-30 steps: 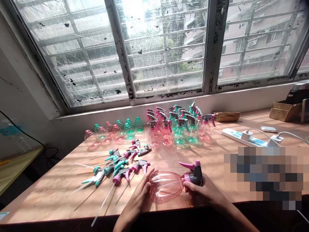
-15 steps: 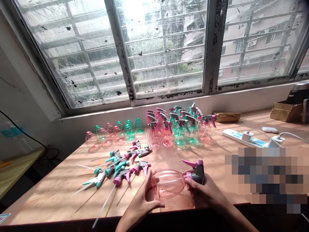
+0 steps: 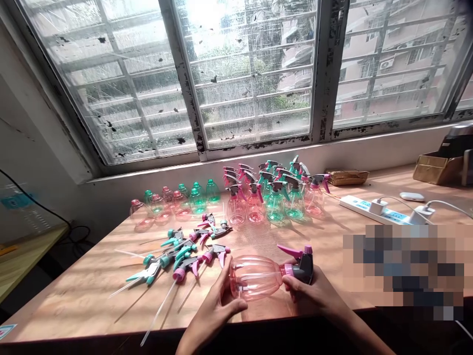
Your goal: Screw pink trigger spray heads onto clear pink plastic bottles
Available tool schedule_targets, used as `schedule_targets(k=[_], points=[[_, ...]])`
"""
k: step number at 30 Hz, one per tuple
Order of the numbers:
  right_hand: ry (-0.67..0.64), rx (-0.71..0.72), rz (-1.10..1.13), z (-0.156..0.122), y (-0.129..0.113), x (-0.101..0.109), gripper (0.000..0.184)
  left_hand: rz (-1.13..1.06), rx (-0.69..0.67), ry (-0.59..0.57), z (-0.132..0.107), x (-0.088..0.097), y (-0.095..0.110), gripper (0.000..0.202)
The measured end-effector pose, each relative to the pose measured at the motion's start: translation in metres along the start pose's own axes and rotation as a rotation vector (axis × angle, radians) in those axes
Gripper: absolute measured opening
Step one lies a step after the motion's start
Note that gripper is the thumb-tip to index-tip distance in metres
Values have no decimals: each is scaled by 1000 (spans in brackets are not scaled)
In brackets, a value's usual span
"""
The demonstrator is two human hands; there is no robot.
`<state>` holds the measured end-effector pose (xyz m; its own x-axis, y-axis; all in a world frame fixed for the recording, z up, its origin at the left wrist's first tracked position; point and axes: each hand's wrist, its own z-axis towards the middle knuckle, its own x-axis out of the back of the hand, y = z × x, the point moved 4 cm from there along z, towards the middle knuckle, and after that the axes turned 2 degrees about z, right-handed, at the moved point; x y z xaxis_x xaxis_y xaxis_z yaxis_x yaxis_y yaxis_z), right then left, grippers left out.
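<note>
A clear pink spray bottle (image 3: 254, 277) lies sideways between my hands, just above the table's front part. My left hand (image 3: 216, 303) is wrapped round its base, thumb below and fingers at the far side. At the neck, my right hand (image 3: 314, 293) grips the pink collar of the grey-and-pink spray head (image 3: 305, 266), whose trigger points up and left. My right fingers behind the head are partly hidden. Left of the bottle lies a heap of loose spray heads with dip tubes, among them a pink-collared one (image 3: 186, 270) and a teal one (image 3: 148, 271).
Open pink and green bottles (image 3: 198, 201) stand at the back left. Several bottles with spray heads (image 3: 254, 207) stand beside them, below the window. A power strip (image 3: 369, 209) with chargers, a white case (image 3: 412, 196) and a cardboard box (image 3: 430, 169) are at the right.
The bottle has turned about its long axis, and its base has risen slightly with my left hand. My right hand stays at the collar, almost unmoved.
</note>
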<state>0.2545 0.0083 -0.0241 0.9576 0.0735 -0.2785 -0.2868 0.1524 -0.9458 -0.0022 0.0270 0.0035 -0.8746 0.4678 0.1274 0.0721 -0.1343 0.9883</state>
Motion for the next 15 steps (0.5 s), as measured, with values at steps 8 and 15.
schedule_targets(k=[8, 15], points=[[-5, -4, 35, -4, -10, -6, 38, -76, 23, -35, 1, -1, -6, 107], [65, -26, 81, -8, -13, -7, 39, -90, 6, 24, 6, -3, -12, 108]])
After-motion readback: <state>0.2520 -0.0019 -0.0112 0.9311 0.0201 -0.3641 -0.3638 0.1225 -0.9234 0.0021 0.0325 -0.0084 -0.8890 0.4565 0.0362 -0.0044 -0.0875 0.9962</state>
